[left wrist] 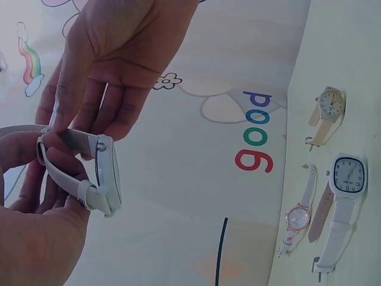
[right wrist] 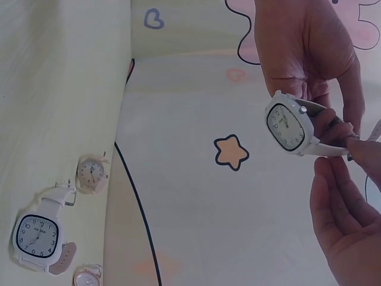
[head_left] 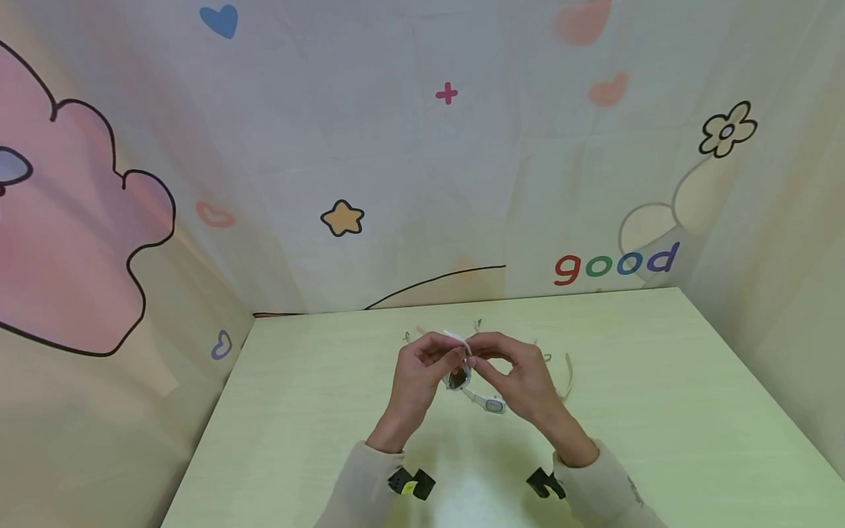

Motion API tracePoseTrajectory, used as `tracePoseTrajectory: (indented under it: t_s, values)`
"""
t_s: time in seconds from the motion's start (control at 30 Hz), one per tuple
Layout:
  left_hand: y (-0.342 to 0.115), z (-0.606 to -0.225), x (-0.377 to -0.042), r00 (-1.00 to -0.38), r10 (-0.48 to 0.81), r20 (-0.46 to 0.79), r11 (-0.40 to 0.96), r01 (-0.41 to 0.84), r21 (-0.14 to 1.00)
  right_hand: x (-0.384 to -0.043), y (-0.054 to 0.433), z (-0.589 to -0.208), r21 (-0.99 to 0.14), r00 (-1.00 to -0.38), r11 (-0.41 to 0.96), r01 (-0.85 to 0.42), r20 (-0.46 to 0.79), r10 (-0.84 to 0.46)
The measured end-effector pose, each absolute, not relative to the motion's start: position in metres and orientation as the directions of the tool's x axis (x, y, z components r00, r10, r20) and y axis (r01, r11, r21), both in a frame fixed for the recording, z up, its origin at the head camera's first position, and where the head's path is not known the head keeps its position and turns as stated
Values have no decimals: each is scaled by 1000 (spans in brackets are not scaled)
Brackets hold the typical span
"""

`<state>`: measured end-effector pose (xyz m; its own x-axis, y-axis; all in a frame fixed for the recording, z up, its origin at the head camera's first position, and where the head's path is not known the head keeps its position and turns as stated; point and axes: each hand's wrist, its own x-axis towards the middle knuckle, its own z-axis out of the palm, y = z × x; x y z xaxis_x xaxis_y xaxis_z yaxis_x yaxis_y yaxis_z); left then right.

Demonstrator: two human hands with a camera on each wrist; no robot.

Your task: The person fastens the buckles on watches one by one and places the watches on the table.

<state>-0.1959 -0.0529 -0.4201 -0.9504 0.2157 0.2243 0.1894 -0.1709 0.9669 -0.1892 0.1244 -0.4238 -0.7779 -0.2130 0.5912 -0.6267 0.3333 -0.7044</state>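
A white wristwatch (head_left: 457, 378) with a rounded-square case is held up over the table between both hands. My left hand (head_left: 414, 378) grips it by the strap, thumb and fingers curled round the band. The right hand (head_left: 524, 375) pinches the strap end with thumb and fingertips, close to the left fingers. In the right wrist view the dial (right wrist: 287, 127) shows, with the strap bent back into a loop. A small buckle (left wrist: 44, 132) sits between the fingertips in the left wrist view; fingers partly hide the strap.
On the pale table (head_left: 297, 411) lie more watches: a white square one (left wrist: 348, 176), a beige-strapped round one (left wrist: 331, 104) and a small rose-gold-rimmed one (left wrist: 297, 217). A tan strap (left wrist: 320, 220) shows beside the white one. A printed curtain (head_left: 396, 161) hangs behind the table.
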Motion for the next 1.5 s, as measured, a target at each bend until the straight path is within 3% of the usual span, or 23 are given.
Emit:
tracePoseTrajectory:
  t_s: [0.53, 1.0, 1.5]
  values:
    - [-61, -422, -197, -939, 294, 177, -135, 142, 981, -191, 130, -421, -663, -722, 286, -692, 634, -277]
    - [-61, -423, -195, -917, 283, 280, 91, 316, 944, -190, 129, -421, -598, -673, 316, -736, 696, -249]
    - [-60, -421, -193, -927, 255, 274, 62, 299, 952, -188, 129, -421, -652, -711, 286, -702, 664, -232]
